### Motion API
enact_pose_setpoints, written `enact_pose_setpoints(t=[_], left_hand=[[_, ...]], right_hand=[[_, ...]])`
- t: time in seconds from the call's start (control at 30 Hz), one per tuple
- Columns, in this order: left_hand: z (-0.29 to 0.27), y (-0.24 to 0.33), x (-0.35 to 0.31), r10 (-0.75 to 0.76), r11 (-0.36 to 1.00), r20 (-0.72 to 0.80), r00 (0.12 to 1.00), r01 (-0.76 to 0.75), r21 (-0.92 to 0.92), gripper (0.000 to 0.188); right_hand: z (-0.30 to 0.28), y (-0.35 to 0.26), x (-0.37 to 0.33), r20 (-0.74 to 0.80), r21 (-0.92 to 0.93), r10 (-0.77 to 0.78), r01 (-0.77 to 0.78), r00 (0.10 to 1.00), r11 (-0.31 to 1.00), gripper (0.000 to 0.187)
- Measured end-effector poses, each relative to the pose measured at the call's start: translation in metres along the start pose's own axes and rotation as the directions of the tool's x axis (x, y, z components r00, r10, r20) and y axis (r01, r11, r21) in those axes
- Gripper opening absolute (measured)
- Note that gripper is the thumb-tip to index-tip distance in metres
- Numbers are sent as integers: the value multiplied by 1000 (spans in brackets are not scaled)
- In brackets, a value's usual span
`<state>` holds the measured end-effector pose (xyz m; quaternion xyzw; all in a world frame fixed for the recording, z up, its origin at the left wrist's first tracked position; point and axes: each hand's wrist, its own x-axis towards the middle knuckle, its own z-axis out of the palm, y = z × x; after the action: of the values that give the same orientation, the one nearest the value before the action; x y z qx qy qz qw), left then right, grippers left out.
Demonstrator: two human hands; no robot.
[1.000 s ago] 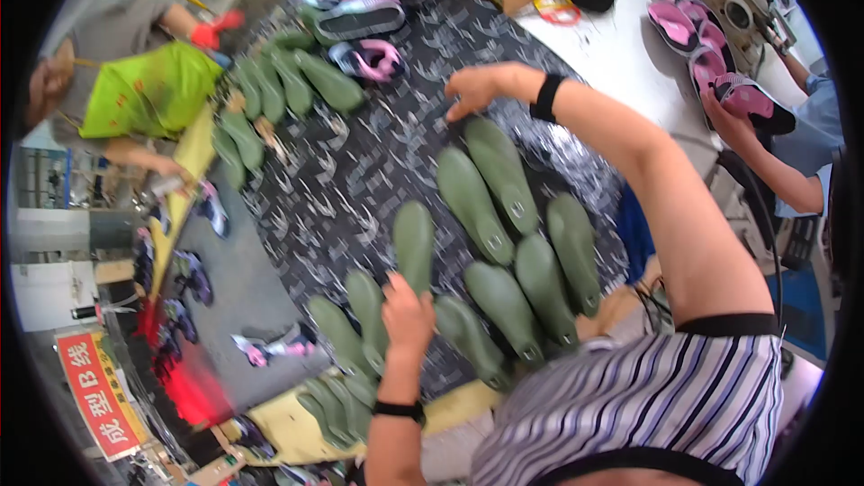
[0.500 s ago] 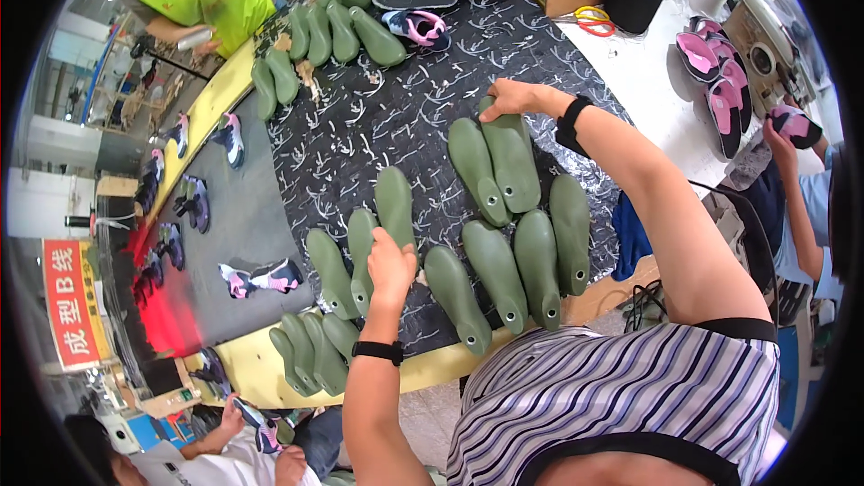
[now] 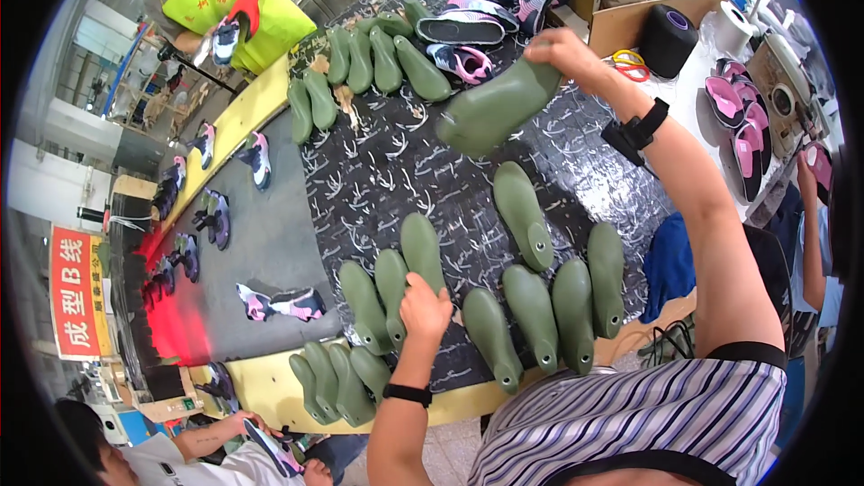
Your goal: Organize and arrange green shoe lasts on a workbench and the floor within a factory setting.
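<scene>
My right hand (image 3: 569, 56) is closed on one end of a green shoe last (image 3: 504, 108), which it holds raised and tilted over the black-covered table. My left hand (image 3: 425, 308) is closed on the near end of another green shoe last (image 3: 420, 247); its fingertips are partly hidden. Two more lasts (image 3: 364, 301) stand just left of that hand. To its right several green lasts (image 3: 531, 310) lie near the table's front edge, with a single last (image 3: 522, 214) beyond them.
The table's black covering (image 3: 378, 171) is strewn with pale scraps. More lasts (image 3: 385, 58) and sneakers (image 3: 463, 27) lie at its far end. A grey conveyor (image 3: 261, 256) carrying shoes runs on the left. Scissors (image 3: 630, 65) and a black thread cone (image 3: 668, 40) are at right. Co-workers handle shoes nearby.
My right hand has lifted its last off the table and swung it into a tilt. The left hand stays at its last. A co-worker's red-gloved hand with a shoe has come into view.
</scene>
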<state>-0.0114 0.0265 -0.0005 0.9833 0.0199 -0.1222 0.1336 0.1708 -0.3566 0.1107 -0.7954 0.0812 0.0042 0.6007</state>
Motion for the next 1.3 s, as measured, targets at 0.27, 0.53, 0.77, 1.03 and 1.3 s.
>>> enact_pose_setpoints(t=[0.27, 0.53, 0.77, 1.03, 1.3], left_hand=[[7, -19, -2, 79, 994, -32, 996, -81, -73, 51], [3, -11, 4, 29, 999, 55, 998, -26, -46, 46], [10, -23, 0, 78, 993, -16, 997, -79, -87, 47], [3, -10, -1, 4, 999, 14, 1000, -4, -50, 47], [4, -3, -2, 52, 993, -74, 996, -59, -106, 47]], right_hand=[[168, 53, 33, 142, 489, 306, -335, 941, 805, 27], [260, 33, 107, 206, -18, 97, -95, 974, 995, 24], [177, 62, 36, 395, -738, -46, 347, 918, 578, 55], [128, 109, -28, 431, -751, 305, 150, 849, 643, 68], [122, 99, -21, 525, -611, 400, 5, 751, 791, 46]])
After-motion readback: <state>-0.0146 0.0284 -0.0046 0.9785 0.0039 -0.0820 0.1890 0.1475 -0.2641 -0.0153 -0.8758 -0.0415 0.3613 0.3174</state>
